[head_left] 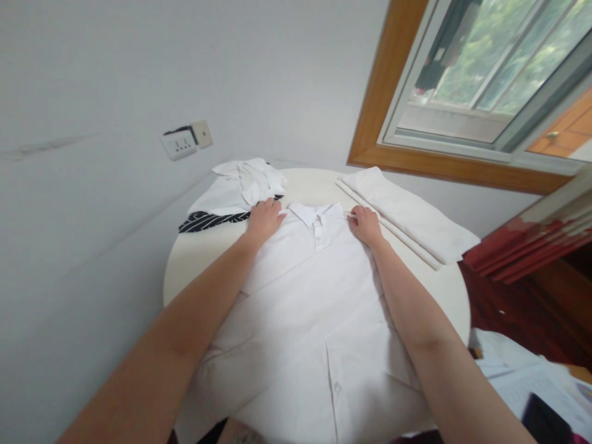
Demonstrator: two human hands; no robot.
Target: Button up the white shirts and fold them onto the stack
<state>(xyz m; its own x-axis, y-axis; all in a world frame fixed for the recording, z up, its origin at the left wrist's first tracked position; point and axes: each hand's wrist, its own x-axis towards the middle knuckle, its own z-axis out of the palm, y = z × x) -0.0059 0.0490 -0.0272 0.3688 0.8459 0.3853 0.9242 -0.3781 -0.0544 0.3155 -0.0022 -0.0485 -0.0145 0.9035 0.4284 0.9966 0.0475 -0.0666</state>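
Observation:
A white collared shirt (pixel 319 296) lies front up on a round white table (pixel 185 271), its collar at the far side and its lower part reaching past the near edge. My left hand (pixel 266 219) grips the shirt's left shoulder beside the collar, fingers curled. At the opposite shoulder, my right hand (pixel 365 225) pinches the fabric between thumb and fingers. The sleeves are mostly hidden under my forearms. Just beyond my left hand rests a crumpled white garment (pixel 245 185) on top of a black-and-white striped cloth (pixel 210 221).
Folded white cloth (pixel 407 213) lies along the table's right side. A wall with a socket (pixel 179 144) stands behind and left. A wood-framed window (pixel 383 154) is at the back right, with a red curtain (pixel 527 246) below. Papers (pixel 531 382) and a dark phone-like object (pixel 546 419) sit lower right.

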